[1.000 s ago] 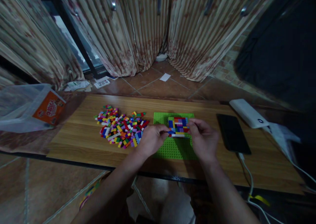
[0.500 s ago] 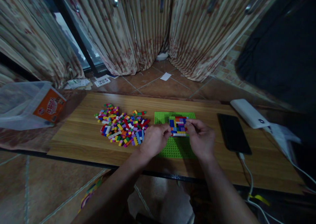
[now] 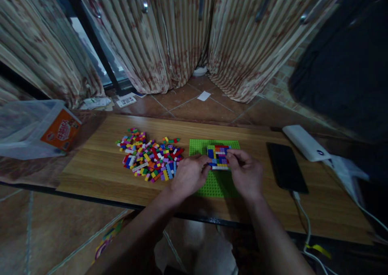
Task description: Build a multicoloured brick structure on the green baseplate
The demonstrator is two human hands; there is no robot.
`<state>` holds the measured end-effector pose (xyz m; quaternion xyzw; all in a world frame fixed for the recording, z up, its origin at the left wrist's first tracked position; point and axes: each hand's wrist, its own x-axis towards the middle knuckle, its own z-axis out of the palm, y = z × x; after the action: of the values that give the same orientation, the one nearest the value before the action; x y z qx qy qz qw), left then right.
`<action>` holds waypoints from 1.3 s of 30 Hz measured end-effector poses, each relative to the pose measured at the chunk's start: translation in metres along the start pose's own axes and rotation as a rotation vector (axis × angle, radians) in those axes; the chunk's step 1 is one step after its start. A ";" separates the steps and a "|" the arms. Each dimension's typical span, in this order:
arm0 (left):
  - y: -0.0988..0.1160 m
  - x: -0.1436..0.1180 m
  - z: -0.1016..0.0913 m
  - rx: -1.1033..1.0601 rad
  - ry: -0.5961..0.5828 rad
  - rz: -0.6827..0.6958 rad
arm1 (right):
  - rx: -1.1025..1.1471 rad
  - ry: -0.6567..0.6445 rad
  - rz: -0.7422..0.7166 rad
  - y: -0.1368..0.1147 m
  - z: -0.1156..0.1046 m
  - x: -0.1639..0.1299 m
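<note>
Both forearms reach in over the table's (image 3: 100, 182) near edge, wrists bent inward. The left hand (image 3: 190, 175) pinches thumb and forefinger nearly together on a blue brick (image 3: 214, 164) at the near left corner of a multicoloured brick build (image 3: 220, 155); the right hand (image 3: 247, 174) closes its fingertips on the right edge. The build is over the green studded baseplate's (image 3: 212, 188) far half. White characters on the bin's orange label (image 3: 62, 130) are too blurred to read.
</note>
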<state>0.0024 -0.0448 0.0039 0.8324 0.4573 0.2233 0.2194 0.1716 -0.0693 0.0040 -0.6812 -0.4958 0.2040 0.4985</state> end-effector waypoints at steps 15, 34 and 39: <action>0.000 0.003 0.005 -0.212 0.077 -0.102 | 0.150 0.204 0.087 0.013 -0.014 0.017; -0.005 0.005 0.011 -0.441 0.036 -0.184 | -0.135 -0.008 -0.017 0.020 0.001 0.006; -0.006 0.008 0.006 -0.479 0.002 -0.196 | -0.143 -0.087 0.014 0.019 0.004 0.003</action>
<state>0.0060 -0.0365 -0.0029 0.7083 0.4700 0.3039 0.4301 0.1790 -0.0653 -0.0139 -0.7090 -0.5256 0.2011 0.4250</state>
